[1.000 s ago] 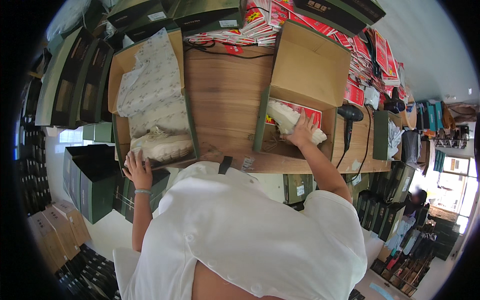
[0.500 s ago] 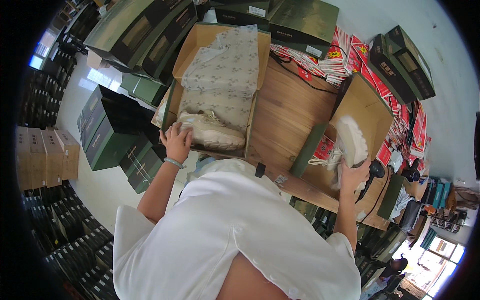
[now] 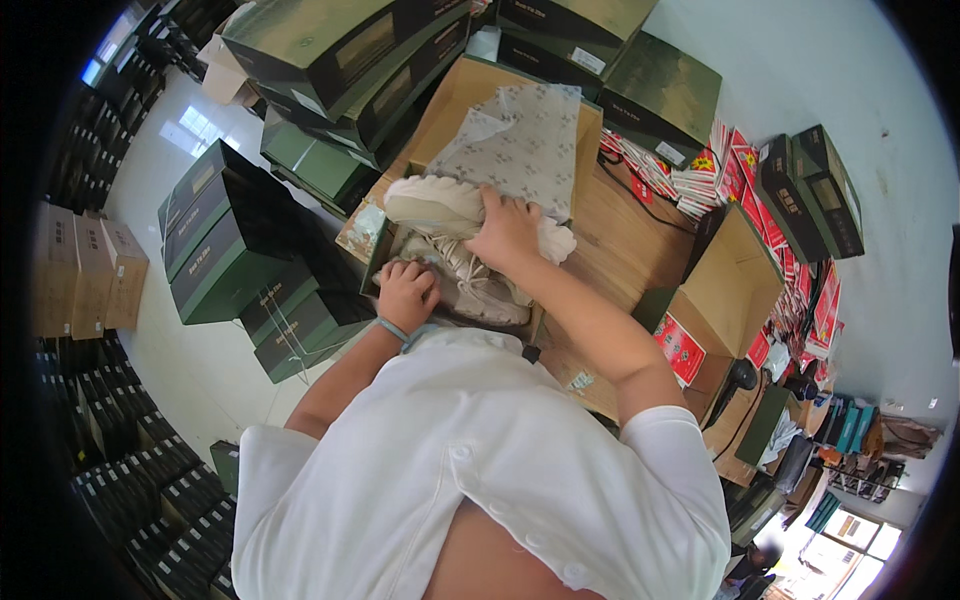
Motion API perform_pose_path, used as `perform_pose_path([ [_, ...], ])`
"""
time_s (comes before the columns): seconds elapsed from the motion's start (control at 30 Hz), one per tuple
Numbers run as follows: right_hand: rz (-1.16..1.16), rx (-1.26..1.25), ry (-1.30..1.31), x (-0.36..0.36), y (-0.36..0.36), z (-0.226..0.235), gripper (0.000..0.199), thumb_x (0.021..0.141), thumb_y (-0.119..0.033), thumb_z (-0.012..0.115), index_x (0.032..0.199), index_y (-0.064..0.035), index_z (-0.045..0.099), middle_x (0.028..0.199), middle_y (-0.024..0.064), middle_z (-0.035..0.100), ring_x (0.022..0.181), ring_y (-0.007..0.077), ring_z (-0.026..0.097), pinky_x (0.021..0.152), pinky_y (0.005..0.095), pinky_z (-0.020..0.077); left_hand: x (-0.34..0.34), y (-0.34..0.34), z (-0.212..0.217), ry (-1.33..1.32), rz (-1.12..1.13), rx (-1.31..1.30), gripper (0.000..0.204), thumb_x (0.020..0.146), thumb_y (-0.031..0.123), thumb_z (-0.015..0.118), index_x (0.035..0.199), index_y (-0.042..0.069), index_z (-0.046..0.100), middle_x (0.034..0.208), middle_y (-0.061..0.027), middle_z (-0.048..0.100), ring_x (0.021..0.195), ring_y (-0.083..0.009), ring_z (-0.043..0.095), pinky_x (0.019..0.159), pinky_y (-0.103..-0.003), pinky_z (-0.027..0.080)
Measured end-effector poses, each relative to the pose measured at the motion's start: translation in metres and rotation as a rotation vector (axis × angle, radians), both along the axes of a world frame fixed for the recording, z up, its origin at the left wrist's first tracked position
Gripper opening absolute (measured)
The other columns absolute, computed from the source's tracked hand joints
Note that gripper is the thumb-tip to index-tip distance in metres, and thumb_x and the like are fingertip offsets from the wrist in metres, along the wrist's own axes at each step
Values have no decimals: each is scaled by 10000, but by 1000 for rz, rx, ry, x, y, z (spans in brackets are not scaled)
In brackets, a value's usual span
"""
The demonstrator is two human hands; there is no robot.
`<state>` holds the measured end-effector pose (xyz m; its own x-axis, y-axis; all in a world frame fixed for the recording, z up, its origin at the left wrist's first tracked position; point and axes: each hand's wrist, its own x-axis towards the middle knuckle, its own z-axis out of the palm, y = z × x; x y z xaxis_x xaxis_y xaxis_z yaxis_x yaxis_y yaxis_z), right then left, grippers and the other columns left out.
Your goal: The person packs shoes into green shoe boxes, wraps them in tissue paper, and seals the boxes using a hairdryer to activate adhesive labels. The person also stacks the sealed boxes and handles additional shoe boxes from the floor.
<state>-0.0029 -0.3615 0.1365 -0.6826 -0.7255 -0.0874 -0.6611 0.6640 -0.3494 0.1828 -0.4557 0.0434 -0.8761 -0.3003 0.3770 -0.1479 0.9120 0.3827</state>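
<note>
My right hand (image 3: 507,232) is closed on a beige sneaker (image 3: 432,206), its fingers over the scalloped sole. This sneaker lies tilted on its side in the open shoebox (image 3: 590,150), laces facing the second beige sneaker (image 3: 490,300). That one sits at the near side of the same box. Curled over its heel end is my left hand (image 3: 408,296), whose fingertips are partly hidden. Patterned tissue paper (image 3: 520,130) spreads over the far part of the box.
To the right stands another open shoebox (image 3: 735,300) with a red card (image 3: 680,348) inside. Red printed packets (image 3: 735,165) and a black cable (image 3: 640,205) lie along the wall. Stacked green shoeboxes (image 3: 340,60) crowd the far left; more (image 3: 215,245) stand beside the table.
My right hand has carried its sneaker from the right-hand box leftward into the tissue-lined box. My left hand stays by the other sneaker's heel. The whole view has shifted somewhat.
</note>
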Motion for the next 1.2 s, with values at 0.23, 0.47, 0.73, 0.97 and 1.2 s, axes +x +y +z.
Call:
perform_pose_path([
  [0.23, -22, 37, 209, -3, -20, -78, 723, 620, -262, 735, 1282, -100, 493, 1031, 152, 642, 1028, 314, 557, 956, 435, 295, 0, -1, -6, 34, 38, 92, 112, 722, 176, 672, 781, 90, 631, 895, -61, 601, 919, -276, 565, 897, -438, 416],
  [0.47, -18, 39, 266, -10, -25, -111, 650, 674, -231, 694, 1282, -108, 500, 1038, 138, 623, 1037, 292, 542, 959, 446, 294, -7, 3, -4, 11, 66, 91, 104, 727, 157, 665, 796, 83, 641, 955, -55, 640, 940, -285, 572, 903, -438, 412],
  [0.73, -1, -79, 320, -6, -12, -156, 777, 682, -281, 716, 1366, -67, 414, 1087, 121, 576, 1073, 281, 497, 985, 440, 283, -6, 3, -4, -130, 23, 3, 153, 838, 175, 601, 954, 77, 612, 1127, -68, 626, 1092, -292, 549, 1029, -483, 348],
  [0.97, 85, -732, -97, 16, 60, -58, 694, 742, -137, 694, 1372, -60, 413, 1279, 152, 509, 1226, 345, 443, 1081, 477, 274, 6, -2, -19, -222, 5, 30, 127, 897, 180, 546, 978, 97, 598, 1180, -91, 608, 1127, -309, 539, 1045, -503, 330],
  [1.2, -1356, -1369, 34, -45, 325, -124, 181, 872, -51, 522, 1043, 5, 543, 994, 93, 558, 906, 192, 541, 827, 338, 460, -9, 0, -25, -248, 51, -46, 154, 920, 193, 535, 947, 58, 604, 1132, -91, 636, 1066, -317, 562, 936, -433, 413],
])
